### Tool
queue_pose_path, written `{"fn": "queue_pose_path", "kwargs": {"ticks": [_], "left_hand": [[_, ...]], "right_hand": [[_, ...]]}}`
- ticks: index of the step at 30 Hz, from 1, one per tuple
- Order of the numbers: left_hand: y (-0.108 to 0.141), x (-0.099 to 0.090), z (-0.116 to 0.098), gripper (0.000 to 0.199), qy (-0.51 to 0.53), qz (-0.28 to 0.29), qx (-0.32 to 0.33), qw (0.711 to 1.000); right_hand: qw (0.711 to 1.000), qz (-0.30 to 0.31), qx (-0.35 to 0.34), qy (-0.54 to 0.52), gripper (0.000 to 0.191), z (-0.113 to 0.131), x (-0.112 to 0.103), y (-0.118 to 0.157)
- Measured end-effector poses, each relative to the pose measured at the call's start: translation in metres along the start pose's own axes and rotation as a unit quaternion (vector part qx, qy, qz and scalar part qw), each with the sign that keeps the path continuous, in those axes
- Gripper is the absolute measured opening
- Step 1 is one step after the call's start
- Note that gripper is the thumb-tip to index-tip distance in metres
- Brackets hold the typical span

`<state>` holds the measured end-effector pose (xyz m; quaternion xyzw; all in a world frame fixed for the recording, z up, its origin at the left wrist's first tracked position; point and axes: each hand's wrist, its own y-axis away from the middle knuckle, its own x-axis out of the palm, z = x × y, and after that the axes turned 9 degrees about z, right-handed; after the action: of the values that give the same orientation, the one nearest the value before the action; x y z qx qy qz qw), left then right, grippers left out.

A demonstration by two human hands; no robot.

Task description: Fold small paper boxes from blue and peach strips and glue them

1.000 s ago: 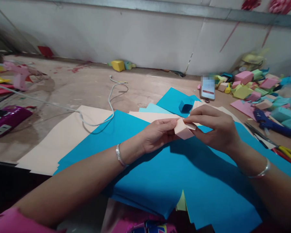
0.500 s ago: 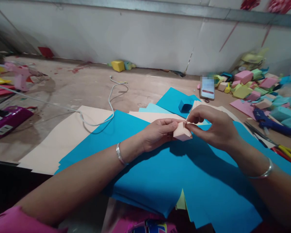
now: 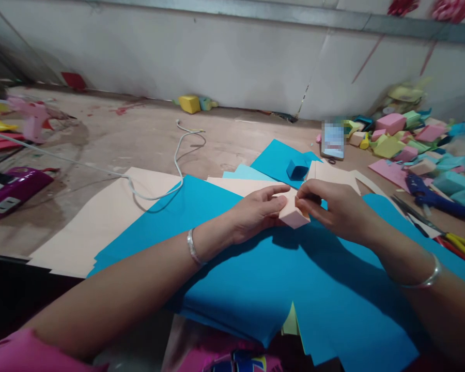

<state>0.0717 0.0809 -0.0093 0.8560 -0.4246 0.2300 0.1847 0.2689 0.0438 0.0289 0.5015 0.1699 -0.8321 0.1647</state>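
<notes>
A small peach paper box is held just above a large blue paper sheet. My left hand grips the box from its left side, thumb on top and fingers around it. At the box's right edge, my right hand is closed, with thumb and forefinger pinching the paper there. The inside of that pinch is partly hidden. Beyond the hands, a small blue paper box sits on another blue sheet.
Peach sheets and a white cable lie left. On the right are a phone, a heap of coloured paper boxes, a blue glue gun and yellow-handled scissors. A pink glue gun is far left.
My right hand has lowered slightly, its fingers now tucked in closer against the box's right edge. The box has tilted and shifted a little, still in my left hand.
</notes>
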Motion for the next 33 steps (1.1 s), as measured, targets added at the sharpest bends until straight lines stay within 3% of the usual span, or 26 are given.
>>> {"fn": "queue_pose_path", "kwargs": {"ticks": [3,10,14,20,26,29,33], "left_hand": [[0.000,0.000,0.000,0.048,-0.014,0.018,-0.008,1.000],[0.004,0.004,-0.001,0.042,-0.042,0.009,0.000,0.999],[0.004,0.004,-0.001,0.041,-0.059,-0.009,-0.004,0.998],[0.002,-0.005,0.004,0.042,-0.012,0.111,-0.065,0.992],[-0.001,-0.007,0.002,0.038,0.032,0.055,-0.055,0.996],[-0.001,-0.006,0.000,0.036,0.028,0.065,-0.055,0.996],[0.000,-0.006,0.002,0.037,0.030,0.081,-0.052,0.995]], "right_hand": [[1.000,-0.016,-0.009,0.000,0.009,0.000,0.002,0.001],[0.998,0.039,-0.035,-0.033,0.016,0.004,0.002,0.002],[0.998,0.006,-0.053,0.026,0.016,0.005,0.005,0.003],[0.996,-0.036,-0.040,0.074,0.020,0.009,0.009,0.006],[0.998,-0.024,-0.049,0.042,0.021,0.006,0.005,0.001],[0.993,-0.027,-0.071,0.094,0.025,0.001,0.005,0.002],[0.973,-0.081,-0.120,0.179,0.024,0.001,0.010,0.006]]}}
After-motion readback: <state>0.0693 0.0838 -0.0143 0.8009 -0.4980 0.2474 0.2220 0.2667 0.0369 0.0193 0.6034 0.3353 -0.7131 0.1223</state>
